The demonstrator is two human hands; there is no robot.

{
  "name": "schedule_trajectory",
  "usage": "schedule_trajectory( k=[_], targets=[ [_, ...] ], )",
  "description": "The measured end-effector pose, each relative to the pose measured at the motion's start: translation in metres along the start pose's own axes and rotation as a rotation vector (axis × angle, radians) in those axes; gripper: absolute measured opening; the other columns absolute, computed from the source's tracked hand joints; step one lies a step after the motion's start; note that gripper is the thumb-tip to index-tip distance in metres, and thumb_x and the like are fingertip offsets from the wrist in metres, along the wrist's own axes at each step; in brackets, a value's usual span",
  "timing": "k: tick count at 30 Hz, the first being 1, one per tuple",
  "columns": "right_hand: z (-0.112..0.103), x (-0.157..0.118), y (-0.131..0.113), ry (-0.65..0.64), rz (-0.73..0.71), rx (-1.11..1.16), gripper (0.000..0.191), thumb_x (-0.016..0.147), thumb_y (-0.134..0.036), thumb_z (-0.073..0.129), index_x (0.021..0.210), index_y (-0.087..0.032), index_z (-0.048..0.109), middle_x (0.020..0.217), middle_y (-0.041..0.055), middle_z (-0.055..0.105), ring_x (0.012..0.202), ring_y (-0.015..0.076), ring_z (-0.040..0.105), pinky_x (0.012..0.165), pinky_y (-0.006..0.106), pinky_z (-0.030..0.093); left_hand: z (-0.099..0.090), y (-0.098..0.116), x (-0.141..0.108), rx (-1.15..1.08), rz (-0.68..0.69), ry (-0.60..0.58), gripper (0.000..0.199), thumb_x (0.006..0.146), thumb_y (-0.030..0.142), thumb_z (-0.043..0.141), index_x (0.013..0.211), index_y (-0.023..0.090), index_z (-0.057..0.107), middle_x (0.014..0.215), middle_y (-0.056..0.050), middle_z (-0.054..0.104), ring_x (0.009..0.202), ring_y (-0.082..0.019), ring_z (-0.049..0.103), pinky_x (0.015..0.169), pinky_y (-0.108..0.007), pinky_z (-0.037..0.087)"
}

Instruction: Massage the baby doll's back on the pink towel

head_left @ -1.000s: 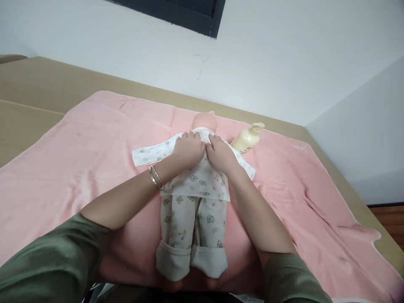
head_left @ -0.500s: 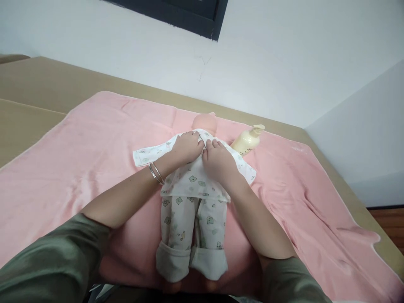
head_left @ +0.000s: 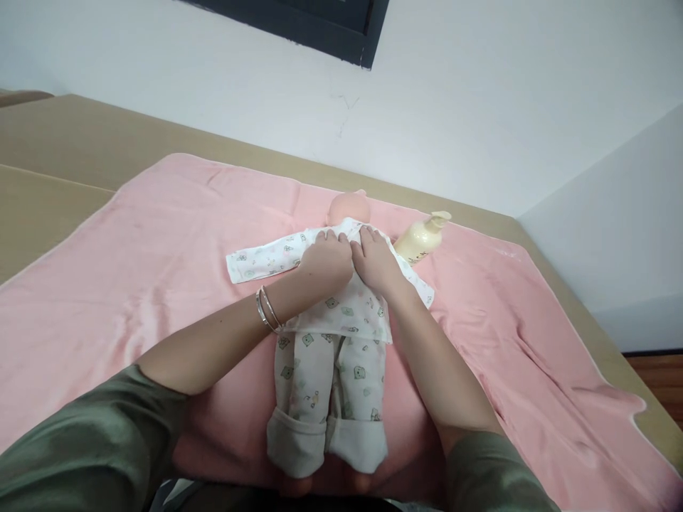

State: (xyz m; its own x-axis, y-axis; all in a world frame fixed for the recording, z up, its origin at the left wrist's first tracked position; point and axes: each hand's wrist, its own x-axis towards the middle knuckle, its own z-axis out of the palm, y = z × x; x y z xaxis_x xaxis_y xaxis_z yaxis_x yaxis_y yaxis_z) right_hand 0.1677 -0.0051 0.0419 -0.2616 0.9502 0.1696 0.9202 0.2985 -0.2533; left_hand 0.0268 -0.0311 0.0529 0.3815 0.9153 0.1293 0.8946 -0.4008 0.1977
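Observation:
A baby doll (head_left: 349, 208) lies on its back, its head at the far end. It wears a white printed baby shirt (head_left: 346, 313) and matching trousers (head_left: 309, 373) with turned-up cuffs. My left hand (head_left: 328, 264), with two silver bangles at the wrist, has its fingers curled on the shirt's chest, just below the neckline. Close beside it, my right hand (head_left: 376, 263) is closed on the shirt front at the same height. The fingertips and the cloth between them are partly hidden by my hands.
Under the doll a pink blanket (head_left: 176, 235) covers much of the tan surface (head_left: 69, 142). A cream pump bottle (head_left: 419, 242) lies tilted beside the doll's shoulder at the right. A white wall (head_left: 453, 107) stands behind, with a dark frame (head_left: 320, 28) on it.
Both hands have shifted slightly on the shirt front. My left hand has moved a little right and nearer to me, its wrist bent more; my right fingers sit a bit higher.

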Motion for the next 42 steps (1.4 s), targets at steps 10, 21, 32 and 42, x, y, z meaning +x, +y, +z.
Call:
schedule_trajectory(
  k=[10,21,32,42],
  targets=[
    [-0.003,-0.024,-0.033,0.032,-0.048,-0.229,0.042,0.104,-0.019,0.029,0.122,-0.005,0.064,0.123,0.0248,0.071,0.123,0.037,0.062,0.113,0.048,0.043,0.011,-0.027,0.025,-0.143,-0.142,0.032,0.04,0.103,0.028,0.033,0.124,0.009,0.061,0.129,-0.02,0.068,0.122,-0.034,0.062,0.105,-0.049,0.049],
    [-0.004,0.0,0.001,0.044,0.024,0.077,0.037,0.098,-0.029,0.038,0.118,-0.012,0.065,0.123,0.0221,0.073,0.116,0.0352,0.065,0.103,0.046,0.05,-0.01,-0.013,0.006,-0.188,-0.071,0.019,0.031,0.098,0.022,0.041,0.112,0.012,0.067,0.118,-0.021,0.071,0.111,-0.034,0.067,0.096,-0.046,0.053],
    [-0.007,-0.015,-0.022,0.128,-0.064,0.129,0.059,0.098,-0.029,0.041,0.153,-0.009,0.049,0.171,0.0191,0.034,0.16,0.033,0.032,0.13,0.058,0.029,-0.054,-0.031,0.002,-0.652,-0.229,0.24,0.035,0.089,0.022,0.052,0.113,0.017,0.077,0.13,-0.009,0.075,0.127,-0.028,0.066,0.112,-0.038,0.05],
    [-0.016,-0.026,-0.04,0.067,0.004,0.025,0.066,0.099,-0.038,0.051,0.157,-0.007,0.044,0.173,0.022,0.026,0.162,0.0401,0.022,0.13,0.059,0.024,-0.058,-0.039,0.003,-0.699,-0.253,0.344,0.017,0.085,0.023,0.056,0.079,0.02,0.072,0.095,-0.006,0.075,0.111,-0.028,0.069,0.1,-0.04,0.054]
  ],
)
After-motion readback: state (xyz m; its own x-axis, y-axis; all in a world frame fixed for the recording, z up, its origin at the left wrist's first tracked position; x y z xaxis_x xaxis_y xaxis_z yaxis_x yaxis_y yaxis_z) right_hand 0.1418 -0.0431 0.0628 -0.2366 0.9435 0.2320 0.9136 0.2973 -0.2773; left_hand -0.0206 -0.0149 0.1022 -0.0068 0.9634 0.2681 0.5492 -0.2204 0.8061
